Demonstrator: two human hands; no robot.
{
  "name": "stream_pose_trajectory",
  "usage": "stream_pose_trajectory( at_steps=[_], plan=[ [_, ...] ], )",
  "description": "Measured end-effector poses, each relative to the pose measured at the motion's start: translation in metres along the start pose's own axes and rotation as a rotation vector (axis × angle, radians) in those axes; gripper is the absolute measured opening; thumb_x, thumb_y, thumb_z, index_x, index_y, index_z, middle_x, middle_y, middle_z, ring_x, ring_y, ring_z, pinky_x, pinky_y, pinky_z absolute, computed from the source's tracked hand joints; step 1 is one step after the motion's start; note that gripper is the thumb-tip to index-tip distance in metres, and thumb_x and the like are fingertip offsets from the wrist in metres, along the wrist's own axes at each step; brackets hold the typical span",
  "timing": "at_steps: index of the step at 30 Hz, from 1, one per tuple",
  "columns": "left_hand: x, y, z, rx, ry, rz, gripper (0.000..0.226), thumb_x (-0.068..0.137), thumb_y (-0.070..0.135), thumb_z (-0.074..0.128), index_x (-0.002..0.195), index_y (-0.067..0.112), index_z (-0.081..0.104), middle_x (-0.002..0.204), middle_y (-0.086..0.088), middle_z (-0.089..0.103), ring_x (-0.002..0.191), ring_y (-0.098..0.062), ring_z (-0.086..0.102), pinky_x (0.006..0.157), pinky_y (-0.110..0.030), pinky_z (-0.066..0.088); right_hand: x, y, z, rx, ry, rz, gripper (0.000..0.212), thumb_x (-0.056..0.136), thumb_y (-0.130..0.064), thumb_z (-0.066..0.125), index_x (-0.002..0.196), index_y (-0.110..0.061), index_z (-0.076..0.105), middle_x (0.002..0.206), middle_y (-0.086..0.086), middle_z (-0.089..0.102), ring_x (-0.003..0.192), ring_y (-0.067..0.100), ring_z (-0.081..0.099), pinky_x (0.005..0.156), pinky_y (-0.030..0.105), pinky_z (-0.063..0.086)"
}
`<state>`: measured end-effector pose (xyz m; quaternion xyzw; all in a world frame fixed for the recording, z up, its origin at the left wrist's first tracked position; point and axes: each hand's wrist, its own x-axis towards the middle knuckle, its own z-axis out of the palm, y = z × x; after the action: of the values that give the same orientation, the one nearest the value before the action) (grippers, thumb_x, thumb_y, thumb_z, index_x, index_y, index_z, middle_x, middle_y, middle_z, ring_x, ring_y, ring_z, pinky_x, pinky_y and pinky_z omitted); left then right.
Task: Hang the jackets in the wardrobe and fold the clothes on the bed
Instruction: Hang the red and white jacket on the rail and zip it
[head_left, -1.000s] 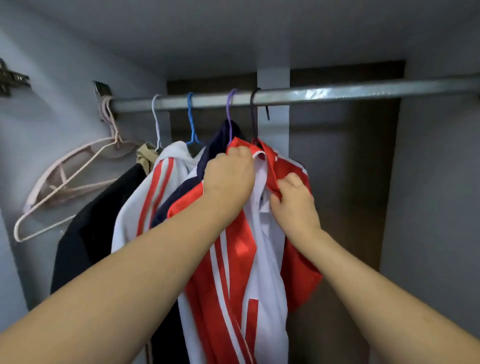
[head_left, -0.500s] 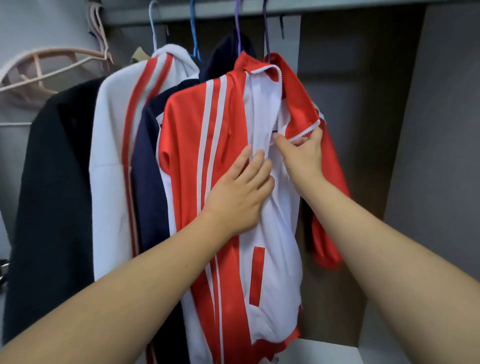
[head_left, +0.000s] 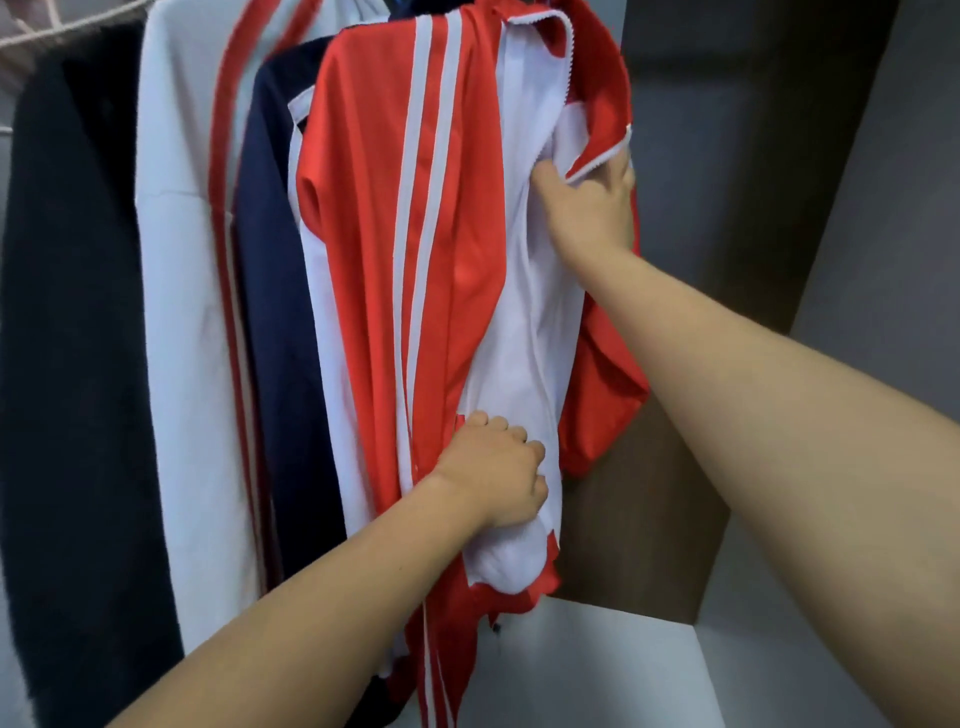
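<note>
A red jacket with white stripes (head_left: 374, 249) hangs in the wardrobe, rightmost of the row. My left hand (head_left: 496, 475) grips its white front panel low down, near the hem. My right hand (head_left: 592, 208) is higher up and holds the open zipper edge of the right front, with fingers tucked behind the red flap. The hanger and the rail are out of view above.
Left of the red jacket hang a navy jacket (head_left: 272, 249), a white jacket with red stripes (head_left: 182, 260) and a black garment (head_left: 72, 312). Pale empty hangers (head_left: 31, 36) show at the top left. The wardrobe's grey side wall (head_left: 857, 234) stands on the right, a white shelf (head_left: 613, 670) below.
My left hand slid down the jacket front from chest height to near the hem and closed on the fabric. My right hand stayed at the zipper edge. The camera tilted down.
</note>
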<state>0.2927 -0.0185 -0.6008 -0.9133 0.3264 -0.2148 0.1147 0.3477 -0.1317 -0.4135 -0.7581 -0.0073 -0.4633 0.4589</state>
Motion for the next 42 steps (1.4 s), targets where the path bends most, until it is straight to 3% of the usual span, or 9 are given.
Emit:
stream_pose_trajectory(
  at_steps=[8, 18, 23, 26, 30, 33, 36, 40, 42],
  plan=[
    [0.018, 0.032, 0.019, -0.418, 0.061, -0.559, 0.055, 0.095, 0.060, 0.039, 0.102, 0.012, 0.064, 0.098, -0.009, 0.068, 0.093, -0.026, 0.064, 0.080, -0.032, 0.047, -0.007, 0.022, 0.006, -0.054, -0.036, 0.108, 0.039, 0.085, -0.030, 0.053, 0.119, -0.012, 0.045, 0.122, 0.005, 0.056, 0.107, 0.031, 0.056, 0.088, 0.039, 0.045],
    [0.014, 0.049, 0.044, -0.633, -0.198, -0.664, 0.039, 0.096, 0.039, 0.044, 0.102, 0.006, 0.065, 0.107, -0.011, 0.067, 0.099, -0.029, 0.062, 0.074, -0.025, 0.038, -0.033, 0.074, 0.003, -0.235, -0.121, 0.220, 0.034, 0.083, -0.025, 0.057, 0.113, -0.010, 0.054, 0.118, 0.010, 0.061, 0.103, 0.035, 0.060, 0.085, 0.041, 0.050],
    [0.005, 0.062, 0.051, -0.801, -0.435, -0.710, 0.035, 0.089, 0.039, 0.046, 0.090, 0.008, 0.063, 0.094, -0.011, 0.072, 0.086, -0.030, 0.069, 0.067, -0.027, 0.048, -0.086, 0.126, -0.005, -0.190, -0.188, 0.276, 0.032, 0.079, -0.017, 0.055, 0.110, -0.012, 0.060, 0.113, 0.010, 0.065, 0.100, 0.033, 0.061, 0.078, 0.034, 0.047],
    [-0.001, 0.071, 0.058, -0.888, -0.524, -0.753, 0.037, 0.087, 0.040, 0.044, 0.071, 0.010, 0.058, 0.069, -0.008, 0.070, 0.054, -0.026, 0.064, 0.055, -0.025, 0.052, -0.131, 0.170, -0.017, -0.079, -0.264, 0.341, 0.018, 0.082, -0.012, 0.055, 0.098, -0.011, 0.063, 0.097, 0.006, 0.067, 0.089, 0.026, 0.062, 0.076, 0.032, 0.051],
    [-0.007, 0.085, 0.075, -0.886, -0.587, -0.725, 0.046, 0.090, 0.052, 0.041, 0.073, 0.011, 0.056, 0.084, -0.011, 0.072, 0.074, -0.028, 0.071, 0.068, -0.030, 0.057, -0.182, 0.220, -0.035, -0.127, -0.354, 0.412, 0.016, 0.082, -0.009, 0.061, 0.069, -0.016, 0.054, 0.065, -0.005, 0.053, 0.060, 0.013, 0.046, 0.055, 0.023, 0.037],
    [-0.013, 0.096, 0.090, -0.928, -0.588, -0.762, 0.054, 0.087, 0.059, 0.042, 0.084, 0.010, 0.064, 0.093, -0.011, 0.072, 0.078, -0.028, 0.070, 0.069, -0.030, 0.057, -0.207, 0.241, -0.042, -0.120, -0.402, 0.465, 0.018, 0.081, -0.006, 0.060, 0.070, -0.019, 0.052, 0.064, -0.007, 0.051, 0.059, 0.010, 0.045, 0.055, 0.021, 0.037],
    [-0.019, 0.106, 0.103, -1.037, -0.556, -0.845, 0.054, 0.090, 0.053, 0.046, 0.116, 0.008, 0.064, 0.120, -0.016, 0.063, 0.106, -0.035, 0.063, 0.089, -0.040, 0.053, -0.221, 0.247, -0.046, -0.034, -0.441, 0.449, 0.022, 0.084, -0.006, 0.059, 0.072, -0.019, 0.045, 0.065, -0.004, 0.047, 0.054, 0.006, 0.038, 0.053, 0.015, 0.035],
    [-0.027, 0.113, 0.114, -1.534, -0.514, -1.202, 0.037, 0.087, 0.041, 0.054, 0.106, 0.009, 0.057, 0.100, -0.013, 0.059, 0.086, -0.036, 0.059, 0.061, -0.042, 0.054, -0.229, 0.241, -0.041, 0.142, -0.534, 0.481, 0.015, 0.087, -0.011, 0.062, 0.092, -0.021, 0.051, 0.084, 0.000, 0.056, 0.071, 0.004, 0.052, 0.069, 0.020, 0.045],
    [-0.031, 0.113, 0.124, -1.801, -0.423, -1.368, 0.035, 0.094, 0.030, 0.050, 0.117, 0.006, 0.059, 0.110, -0.014, 0.061, 0.091, -0.034, 0.058, 0.057, -0.037, 0.049, -0.229, 0.237, -0.037, 0.199, -0.540, 0.490, 0.023, 0.089, -0.018, 0.065, 0.107, -0.021, 0.052, 0.095, 0.003, 0.061, 0.084, 0.011, 0.059, 0.076, 0.023, 0.048]
  ],
)
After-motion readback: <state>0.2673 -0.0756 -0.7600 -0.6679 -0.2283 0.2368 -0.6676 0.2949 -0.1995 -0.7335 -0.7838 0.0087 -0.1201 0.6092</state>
